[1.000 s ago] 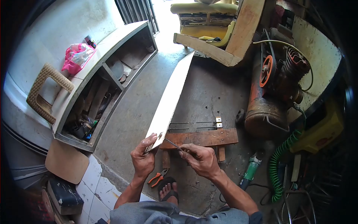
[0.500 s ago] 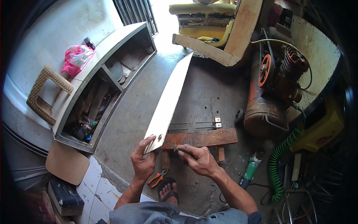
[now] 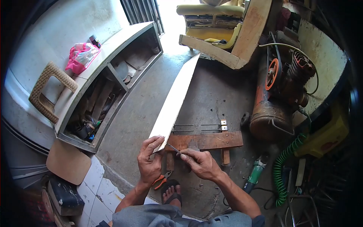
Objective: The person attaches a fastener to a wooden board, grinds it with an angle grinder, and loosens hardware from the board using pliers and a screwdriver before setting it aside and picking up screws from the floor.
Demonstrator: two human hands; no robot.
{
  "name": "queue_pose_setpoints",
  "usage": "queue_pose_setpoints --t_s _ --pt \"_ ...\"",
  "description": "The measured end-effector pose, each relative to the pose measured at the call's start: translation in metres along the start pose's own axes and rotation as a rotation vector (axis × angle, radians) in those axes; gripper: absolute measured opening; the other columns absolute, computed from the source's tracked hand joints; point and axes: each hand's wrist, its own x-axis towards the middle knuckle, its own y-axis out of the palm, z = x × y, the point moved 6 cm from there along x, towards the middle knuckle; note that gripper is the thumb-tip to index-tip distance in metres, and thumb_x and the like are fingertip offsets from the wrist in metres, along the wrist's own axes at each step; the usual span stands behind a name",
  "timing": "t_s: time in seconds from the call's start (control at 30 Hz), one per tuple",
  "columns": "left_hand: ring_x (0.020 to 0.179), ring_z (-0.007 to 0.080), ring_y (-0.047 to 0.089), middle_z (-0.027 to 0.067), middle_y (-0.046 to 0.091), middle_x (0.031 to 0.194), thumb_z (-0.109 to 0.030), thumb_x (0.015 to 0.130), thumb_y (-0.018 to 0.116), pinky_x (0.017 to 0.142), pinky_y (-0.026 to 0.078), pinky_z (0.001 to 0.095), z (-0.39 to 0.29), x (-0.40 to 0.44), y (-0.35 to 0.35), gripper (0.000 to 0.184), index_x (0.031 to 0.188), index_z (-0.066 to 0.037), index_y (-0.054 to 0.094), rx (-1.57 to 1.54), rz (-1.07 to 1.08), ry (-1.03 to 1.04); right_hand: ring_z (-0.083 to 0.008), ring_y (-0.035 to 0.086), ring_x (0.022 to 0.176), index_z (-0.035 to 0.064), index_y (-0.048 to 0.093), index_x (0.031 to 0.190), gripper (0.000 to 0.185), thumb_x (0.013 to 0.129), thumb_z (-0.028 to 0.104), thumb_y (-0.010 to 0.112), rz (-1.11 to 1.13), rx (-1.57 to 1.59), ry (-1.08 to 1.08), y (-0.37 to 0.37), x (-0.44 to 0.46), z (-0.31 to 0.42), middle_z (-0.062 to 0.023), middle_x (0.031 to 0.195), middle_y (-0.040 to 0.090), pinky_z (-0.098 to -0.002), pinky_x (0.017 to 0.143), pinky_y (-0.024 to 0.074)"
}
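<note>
A long white board (image 3: 176,102) with a pointed far end stretches away from me, its near end gripped by my left hand (image 3: 149,162). The fingers of that hand lie over the board's top face, thumb side hidden beneath. My right hand (image 3: 202,163) is closed around a thin dark metal rod-like tool (image 3: 174,148), whose tip is at or close to the board's near right edge; contact cannot be made out. Below both hands stands a low wooden bench (image 3: 217,140). Orange-handled pliers (image 3: 162,180) lie on the floor by my foot.
Two-part metal pieces (image 3: 224,125) and thin rods lie beyond the bench. At right are a green angle grinder (image 3: 255,172), a rusty air compressor (image 3: 268,117) and a coiled green hose (image 3: 279,170). A long cabinet (image 3: 126,87) lines the left; a yellow seat frame (image 3: 210,32) stands behind.
My left fingers have shifted over the board's near end, covering the dark mark seen there before. The board has tilted slightly. The whole view has moved a little.
</note>
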Motion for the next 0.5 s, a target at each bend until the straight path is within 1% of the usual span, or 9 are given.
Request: queue_pose_setpoints --t_s 0.1,0.17,0.2,0.27,0.3,0.37,0.4,0.47,0.5 --pt "0.123 0.0207 0.059 0.0100 0.060 0.128 0.008 0.092 0.064 0.101 0.050 0.0314 0.001 0.000 0.002 0.044 0.133 -0.004 0.061 0.068 0.029 0.042 -0.0167 0.058 0.059 0.0054 0.069 0.119 0.025 0.101 0.021 0.062 -0.020 0.057 -0.031 0.003 0.001 -0.004 -0.0165 0.074 0.062 -0.0342 0.058 0.0486" --pt "0.125 0.0226 0.059 0.0126 0.055 0.132 0.006 0.092 0.066 0.102 0.051 0.0317 0.017 -0.004 0.004 0.055 0.143 -0.005 0.046 -0.217 -0.032 -0.152 -0.0164 0.059 0.060 0.0050 0.069 0.119 0.025 0.101 0.021 0.062 -0.016 0.060 -0.016 0.002 0.000 -0.004 -0.0166 0.075 0.063 -0.0341 0.059 0.0488" --pt "0.125 0.0226 0.059 0.0126 0.055 0.132 0.006 0.092 0.066 0.102 0.051 0.0317 0.017 -0.004 0.004 0.055 0.143 -0.005 0.046 -0.216 -0.032 -0.152 -0.0161 0.059 0.060 0.0046 0.069 0.118 0.025 0.101 0.021 0.062 -0.009 0.061 -0.002 0.002 0.000 -0.004 -0.0166 0.075 0.063 -0.0341 0.060 0.0491" --pt "0.127 0.0250 0.058 0.0138 0.048 0.136 0.003 0.092 0.069 0.102 0.052 0.0332 0.014 -0.003 0.004 0.067 0.148 -0.004 0.032 -0.216 -0.049 -0.118 -0.0152 0.059 0.061 0.0039 0.069 0.118 0.025 0.101 0.021 0.062 -0.022 0.050 -0.031 0.001 0.000 0.000 -0.0165 0.075 0.063 -0.0336 0.060 0.0493" --pt "0.127 0.0250 0.058 0.0138 0.048 0.136 0.003 0.092 0.069 0.102 0.052 0.0332 0.010 -0.003 0.005 0.067 0.148 -0.004 0.032 -0.216 -0.048 -0.120 -0.0143 0.059 0.061 0.0032 0.069 0.117 0.025 0.101 0.021 0.062 -0.036 0.040 -0.056 0.000 -0.001 0.002 -0.0164 0.075 0.063 -0.0331 0.060 0.0496" --pt "0.129 0.0277 0.056 0.0123 0.043 0.138 0.004 0.089 0.073 0.104 0.052 0.0373 0.003 -0.001 0.003 0.062 0.139 -0.004 0.037 -0.391 -0.153 -0.124 -0.0136 0.061 0.062 0.0031 0.070 0.116 0.025 0.101 0.022 0.062 -0.046 0.054 -0.051 -0.002 0.000 -0.001 -0.0159 0.076 0.064 -0.0328 0.060 0.0500" --pt "0.129 0.0277 0.056 0.0123 0.043 0.138 0.004 0.089 0.073 0.104 0.052 0.0373 0.013 -0.003 0.004 0.062 0.139 -0.004 0.037 -0.389 -0.152 -0.132 -0.0129 0.062 0.064 0.0030 0.070 0.115 0.025 0.101 0.022 0.062 -0.055 0.070 -0.040 -0.002 -0.003 -0.004 -0.0154 0.076 0.065 -0.0324 0.061 0.0504" --pt "0.129 0.0302 0.057 0.0123 0.047 0.133 0.005 0.086 0.075 0.107 0.049 0.0413 0.026 -0.014 0.002 0.043 0.118 -0.005 0.048 -0.384 -0.039 0.083 -0.0109 0.065 0.065 0.0029 0.072 0.112 0.024 0.102 0.023 0.061 -0.045 0.243 0.169 0.001 -0.015 -0.039 -0.0129 0.076 0.068 -0.0317 0.060 0.0515" --pt "0.128 0.0311 0.057 0.0116 0.052 0.126 0.005 0.085 0.077 0.109 0.046 0.0439 0.027 -0.024 0.005 0.031 0.097 -0.005 0.051 -0.276 0.173 0.051 -0.0109 0.066 0.065 0.0017 0.073 0.106 0.027 0.102 0.026 0.061 -0.062 0.252 0.296 0.001 -0.024 -0.057 -0.0096 0.073 0.069 -0.0314 0.060 0.0523"
